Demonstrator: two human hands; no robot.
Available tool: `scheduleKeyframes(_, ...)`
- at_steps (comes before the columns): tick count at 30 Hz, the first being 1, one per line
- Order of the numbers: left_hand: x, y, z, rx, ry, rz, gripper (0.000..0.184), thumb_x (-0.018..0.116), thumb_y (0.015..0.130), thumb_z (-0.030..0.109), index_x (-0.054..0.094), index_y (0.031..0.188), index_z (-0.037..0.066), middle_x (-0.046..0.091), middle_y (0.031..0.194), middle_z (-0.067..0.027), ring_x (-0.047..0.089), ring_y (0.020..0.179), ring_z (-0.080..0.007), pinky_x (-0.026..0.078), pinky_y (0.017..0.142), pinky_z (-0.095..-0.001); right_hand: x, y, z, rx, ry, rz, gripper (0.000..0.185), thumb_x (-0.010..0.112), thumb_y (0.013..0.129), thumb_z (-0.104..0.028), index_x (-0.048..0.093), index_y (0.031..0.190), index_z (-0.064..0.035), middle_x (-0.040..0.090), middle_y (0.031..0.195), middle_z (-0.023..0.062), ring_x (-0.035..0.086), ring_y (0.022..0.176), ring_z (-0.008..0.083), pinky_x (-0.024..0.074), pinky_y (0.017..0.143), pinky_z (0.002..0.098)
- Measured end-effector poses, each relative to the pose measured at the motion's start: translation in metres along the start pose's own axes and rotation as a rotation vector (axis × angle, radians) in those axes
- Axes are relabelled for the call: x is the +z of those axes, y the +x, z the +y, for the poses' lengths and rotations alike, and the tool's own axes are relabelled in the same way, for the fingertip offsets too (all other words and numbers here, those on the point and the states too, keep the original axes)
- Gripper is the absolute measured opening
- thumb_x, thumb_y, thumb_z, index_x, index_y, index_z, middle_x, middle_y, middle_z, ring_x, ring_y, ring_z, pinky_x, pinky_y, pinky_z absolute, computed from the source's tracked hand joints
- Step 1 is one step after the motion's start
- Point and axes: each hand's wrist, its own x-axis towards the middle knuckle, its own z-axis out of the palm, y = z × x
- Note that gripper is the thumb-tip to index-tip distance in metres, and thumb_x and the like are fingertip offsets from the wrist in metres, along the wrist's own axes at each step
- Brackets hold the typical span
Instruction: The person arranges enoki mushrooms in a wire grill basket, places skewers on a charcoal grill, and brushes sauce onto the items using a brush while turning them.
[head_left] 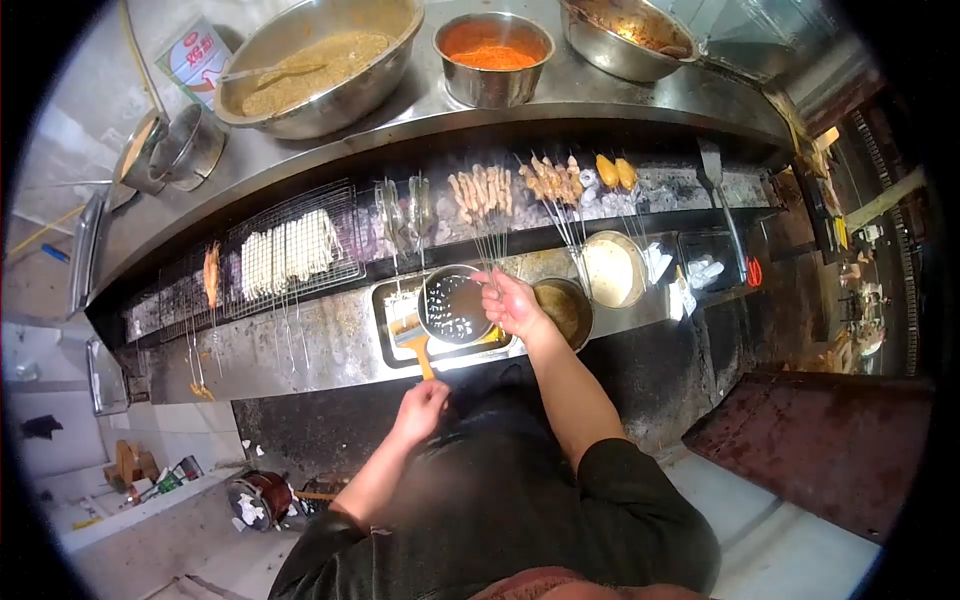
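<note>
My left hand [420,408] is closed on the end of a yellow-handled basting brush [420,350]. The brush head lies over a metal tray [380,345], beside a round bowl of dark liquid [455,304] with white specks or reflections. My right hand [515,306] is closed around the lower ends of a bunch of meat skewers [484,192]. Their meat end rests over the grill, and the metal rods run toward me. Just right of this hand stands a bowl of brownish contents [562,312], partly covered by my wrist.
Along the grill [350,215] lie white food in a wire rack [290,248], darker skewers [403,205], browned meat skewers [552,182] and yellow pieces [615,172]. A pale bowl [612,270] and a long-handled scraper [722,195] are right. Large basins [320,70] line the upper shelf.
</note>
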Motion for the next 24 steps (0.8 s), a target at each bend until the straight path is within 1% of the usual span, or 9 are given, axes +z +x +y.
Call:
scheduleKeyframes(3,0.026,0.031,0.034,-0.112,-0.228,-0.053,0.022,0.054,0.095,0.024,0.059,0.085,0.004,0.056,0.066,0.0001,0.051,0.056,-0.0093,0.041,0.053,-0.0247,-0.001,0.000,-0.004,0.035,-0.009,0.002,0.044,0.037,0.102,-0.035,0.046,0.125,0.0010,0.037,0.067,-0.0026,0.030,0.049,0.0062,0.0242,0.041,0.0208)
scheduleKeyframes(5,0.040,0.055,0.051,-0.013,-0.273,-0.021,0.022,0.054,0.095,0.024,0.058,0.084,0.005,0.054,0.064,0.0010,0.049,0.056,-0.0085,0.040,0.052,-0.0251,-0.002,-0.002,-0.003,0.040,-0.001,0.000,0.043,0.037,0.102,-0.035,0.047,0.125,0.0007,0.038,0.067,-0.0024,0.031,0.049,0.0064,0.0249,0.041,0.0212)
scheduleKeyframes(8,0.045,0.092,0.084,0.058,-0.107,0.107,0.028,0.055,0.093,0.027,0.060,0.091,-0.001,0.061,0.072,-0.0037,0.056,0.066,-0.0119,0.046,0.062,-0.0273,0.001,-0.002,-0.006,0.016,-0.033,0.021,0.042,0.037,0.102,-0.034,0.049,0.123,0.0001,0.040,0.067,-0.0024,0.032,0.049,0.0068,0.0268,0.042,0.0221)
scheduleKeyframes(10,0.058,0.128,0.080,0.094,-0.230,0.201,0.023,0.056,0.093,0.023,0.056,0.085,0.001,0.058,0.071,-0.0017,0.051,0.059,-0.0088,0.041,0.052,-0.0235,-0.001,-0.002,-0.004,0.009,-0.070,0.052,0.040,0.038,0.102,-0.033,0.051,0.121,-0.0004,0.042,0.067,-0.0023,0.034,0.050,0.0072,0.0284,0.043,0.0230)
scheduleKeyframes(14,0.069,0.164,0.065,0.017,-0.207,0.258,0.026,0.055,0.093,0.025,0.055,0.082,0.002,0.059,0.071,-0.0034,0.052,0.058,-0.0097,0.041,0.051,-0.0238,-0.014,0.005,-0.004,-0.075,-0.215,0.132,0.035,0.044,0.099,-0.029,0.061,0.115,-0.0025,0.061,0.078,0.0012,0.052,0.056,0.0089,0.0438,0.050,0.0227)
scheduleKeyframes(15,0.070,0.163,0.069,-0.004,-0.195,0.274,0.027,0.055,0.094,0.025,0.055,0.082,0.002,0.059,0.071,-0.0036,0.053,0.058,-0.0099,0.041,0.051,-0.0238,-0.015,0.004,-0.007,-0.078,-0.222,0.089,0.033,0.046,0.099,-0.026,0.063,0.113,-0.0016,0.066,0.091,0.0059,0.060,0.067,0.0125,0.0500,0.060,0.0240)
scheduleKeyframes(18,0.073,0.158,0.079,-0.027,-0.144,0.310,0.029,0.054,0.094,0.029,0.056,0.082,0.002,0.059,0.072,-0.0033,0.051,0.058,-0.0097,0.040,0.052,-0.0240,-0.008,0.005,-0.003,-0.152,-0.179,0.186,0.032,0.047,0.098,-0.023,0.062,0.114,-0.0004,0.066,0.099,0.0088,0.064,0.083,0.0177,0.0523,0.074,0.0279)
scheduleKeyframes(22,0.086,0.164,0.080,-0.005,-0.305,0.224,0.029,0.054,0.095,0.031,0.059,0.089,0.003,0.060,0.077,-0.0019,0.051,0.064,-0.0097,0.041,0.056,-0.0245,-0.011,0.008,-0.002,-0.179,-0.235,0.150,0.031,0.047,0.098,-0.022,0.063,0.113,0.0003,0.065,0.107,0.0108,0.060,0.098,0.0194,0.0470,0.088,0.0312)
scheduleKeyframes(24,0.092,0.168,0.078,-0.002,-0.408,0.199,0.030,0.050,0.096,0.027,0.057,0.106,0.000,0.061,0.096,-0.0084,0.055,0.084,-0.0153,0.043,0.073,-0.0282,-0.010,0.007,-0.001,-0.214,-0.258,0.166,0.030,0.047,0.099,-0.022,0.064,0.111,-0.0001,0.065,0.105,0.0096,0.058,0.097,0.0165,0.0442,0.089,0.0304)
